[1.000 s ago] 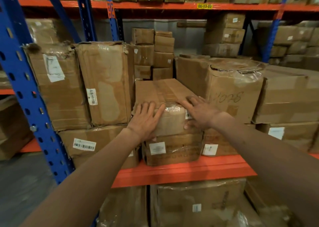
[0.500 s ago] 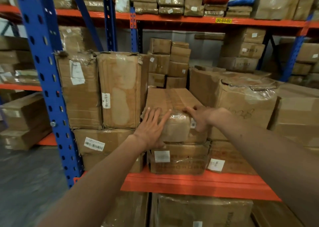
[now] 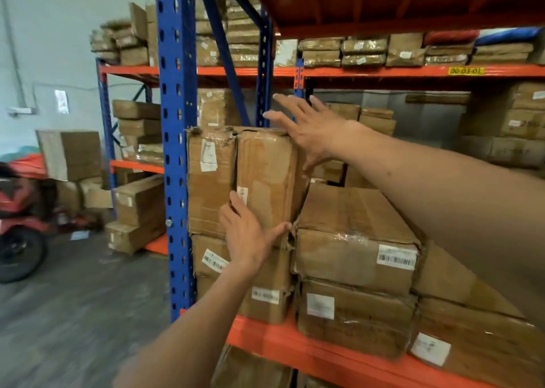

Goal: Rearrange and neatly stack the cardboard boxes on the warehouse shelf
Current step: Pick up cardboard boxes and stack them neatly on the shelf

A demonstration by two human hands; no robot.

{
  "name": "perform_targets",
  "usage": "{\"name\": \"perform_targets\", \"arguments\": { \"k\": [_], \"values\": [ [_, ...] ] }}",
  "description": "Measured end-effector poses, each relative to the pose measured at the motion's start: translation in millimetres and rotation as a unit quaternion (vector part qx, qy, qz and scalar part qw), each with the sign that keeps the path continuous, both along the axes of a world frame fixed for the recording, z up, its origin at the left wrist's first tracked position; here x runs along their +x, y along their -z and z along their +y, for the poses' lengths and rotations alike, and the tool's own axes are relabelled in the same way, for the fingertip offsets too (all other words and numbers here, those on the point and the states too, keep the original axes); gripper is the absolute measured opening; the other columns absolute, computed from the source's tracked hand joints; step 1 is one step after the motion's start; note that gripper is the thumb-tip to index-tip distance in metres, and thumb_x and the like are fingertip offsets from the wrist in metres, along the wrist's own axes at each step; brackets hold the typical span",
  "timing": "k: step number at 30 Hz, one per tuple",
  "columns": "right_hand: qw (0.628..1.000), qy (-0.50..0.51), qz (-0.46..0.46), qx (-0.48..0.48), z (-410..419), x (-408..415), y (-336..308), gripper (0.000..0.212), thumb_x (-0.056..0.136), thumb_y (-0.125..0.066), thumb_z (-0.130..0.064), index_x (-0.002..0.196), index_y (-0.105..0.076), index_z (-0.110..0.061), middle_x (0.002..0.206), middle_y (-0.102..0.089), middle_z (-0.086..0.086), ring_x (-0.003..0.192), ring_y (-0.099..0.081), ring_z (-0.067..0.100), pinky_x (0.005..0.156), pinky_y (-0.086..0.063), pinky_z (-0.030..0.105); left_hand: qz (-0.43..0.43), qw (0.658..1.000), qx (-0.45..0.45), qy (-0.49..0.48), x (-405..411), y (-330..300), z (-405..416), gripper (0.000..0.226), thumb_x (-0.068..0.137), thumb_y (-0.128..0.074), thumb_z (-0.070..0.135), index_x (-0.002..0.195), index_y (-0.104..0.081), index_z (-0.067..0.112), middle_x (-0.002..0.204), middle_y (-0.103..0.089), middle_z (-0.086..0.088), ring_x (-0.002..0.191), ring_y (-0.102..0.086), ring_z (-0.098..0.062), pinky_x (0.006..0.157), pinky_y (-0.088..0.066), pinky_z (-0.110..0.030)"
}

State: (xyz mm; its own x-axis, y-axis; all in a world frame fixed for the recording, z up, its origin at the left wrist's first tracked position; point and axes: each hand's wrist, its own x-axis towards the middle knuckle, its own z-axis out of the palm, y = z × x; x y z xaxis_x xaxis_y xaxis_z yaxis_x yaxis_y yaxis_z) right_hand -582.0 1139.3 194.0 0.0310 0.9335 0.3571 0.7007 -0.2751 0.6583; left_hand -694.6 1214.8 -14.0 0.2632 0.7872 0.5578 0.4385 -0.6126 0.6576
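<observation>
A tall upright cardboard box (image 3: 265, 175) stands on the orange shelf (image 3: 295, 346), on top of a lower box (image 3: 265, 296). My left hand (image 3: 247, 237) lies flat on its lower front, with the thumb at its bottom right corner. My right hand (image 3: 309, 128) is at its top right edge, fingers spread, holding nothing. A second upright box (image 3: 209, 181) leans against it on the left. To the right a flat taped box (image 3: 354, 210) rests on another flat box (image 3: 354, 311).
A blue rack post (image 3: 177, 151) stands just left of the boxes. More boxes fill the shelf above (image 3: 362, 51) and the back right (image 3: 507, 122). A red motorbike (image 3: 17, 210) is parked on the grey floor at far left, near loose boxes (image 3: 135, 210).
Both hands left the flat taped box and went to the tall upright box on its left. My right hand rose to its top edge. The view swung left.
</observation>
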Motion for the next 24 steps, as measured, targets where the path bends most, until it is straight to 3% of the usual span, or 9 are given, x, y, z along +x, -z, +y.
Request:
{"name": "perform_targets", "arguments": {
  "k": [3,6,11,15,17,21,24],
  "values": [
    [0.996,-0.038,-0.057,-0.057,14,-13,-2,0.136,0.062,-0.092,-0.045,0.158,0.005,-0.036,0.167,0.012,0.009,0.152,0.009,0.032,0.121,-0.005,0.057,-0.006,0.998,-0.066,0.011,9,5,-2,0.149,0.059,-0.081,0.070,0.154,0.011,0.001,0.150,-0.015,-0.032,0.137,-0.023,-0.047,0.114,-0.026,-0.051],
    [0.987,-0.017,-0.097,-0.127,29,-26,-1,0.136,0.064,-0.092,-0.037,0.158,0.006,-0.038,0.168,0.009,0.005,0.153,0.008,0.029,0.122,-0.005,0.054,0.008,0.999,-0.040,-0.026,17,9,-2,0.149,0.055,-0.080,0.075,0.152,0.005,0.000,0.141,-0.030,-0.026,0.126,-0.035,-0.041,0.106,-0.032,-0.047],
    [0.981,0.025,-0.099,-0.163,45,-36,-2,0.142,0.061,-0.093,-0.040,0.152,0.015,-0.052,0.164,0.025,0.000,0.149,-0.008,0.034,0.106,-0.043,0.051,-0.006,1.000,-0.011,-0.024,18,20,15,0.153,0.049,-0.082,0.076,0.153,0.001,0.001,0.141,-0.035,-0.023,0.126,-0.035,-0.039,0.108,-0.028,-0.050],
    [0.973,0.009,-0.178,-0.149,44,-40,-3,0.145,0.051,-0.095,-0.049,0.153,0.008,-0.042,0.161,-0.003,0.011,0.126,-0.038,0.035,0.086,-0.046,0.043,-0.008,1.000,0.000,0.001,17,15,15,0.148,0.050,-0.086,0.069,0.151,-0.004,0.000,0.139,-0.034,-0.024,0.126,-0.034,-0.041,0.108,-0.028,-0.053],
    [0.971,0.018,-0.195,-0.138,33,-35,-6,0.144,0.048,-0.095,-0.048,0.153,0.001,-0.034,0.156,-0.013,0.015,0.118,-0.044,0.036,0.082,-0.047,0.043,0.006,1.000,0.020,0.023,17,6,14,0.146,0.051,-0.090,0.061,0.151,-0.004,-0.002,0.139,-0.032,-0.026,0.125,-0.035,-0.042,0.108,-0.030,-0.053],
    [0.987,0.078,-0.120,-0.067,-25,-2,-12,0.140,0.048,-0.093,-0.051,0.151,-0.002,-0.025,0.153,-0.017,0.021,0.122,-0.047,0.041,0.092,-0.050,0.049,0.066,0.982,0.154,0.087,21,-25,13,0.141,0.053,-0.092,0.052,0.152,-0.003,0.005,0.141,-0.025,-0.027,0.127,-0.032,-0.042,0.111,-0.029,-0.054],
    [0.991,0.133,-0.009,0.031,-79,27,1,0.134,0.051,-0.091,-0.054,0.150,-0.006,-0.023,0.150,-0.022,0.019,0.121,-0.050,0.040,0.094,-0.050,0.049,0.136,0.938,0.288,0.135,30,-60,6,0.137,0.058,-0.088,0.054,0.154,0.000,0.011,0.145,-0.021,-0.026,0.132,-0.027,-0.042,0.114,-0.025,-0.055]
  ]
}}
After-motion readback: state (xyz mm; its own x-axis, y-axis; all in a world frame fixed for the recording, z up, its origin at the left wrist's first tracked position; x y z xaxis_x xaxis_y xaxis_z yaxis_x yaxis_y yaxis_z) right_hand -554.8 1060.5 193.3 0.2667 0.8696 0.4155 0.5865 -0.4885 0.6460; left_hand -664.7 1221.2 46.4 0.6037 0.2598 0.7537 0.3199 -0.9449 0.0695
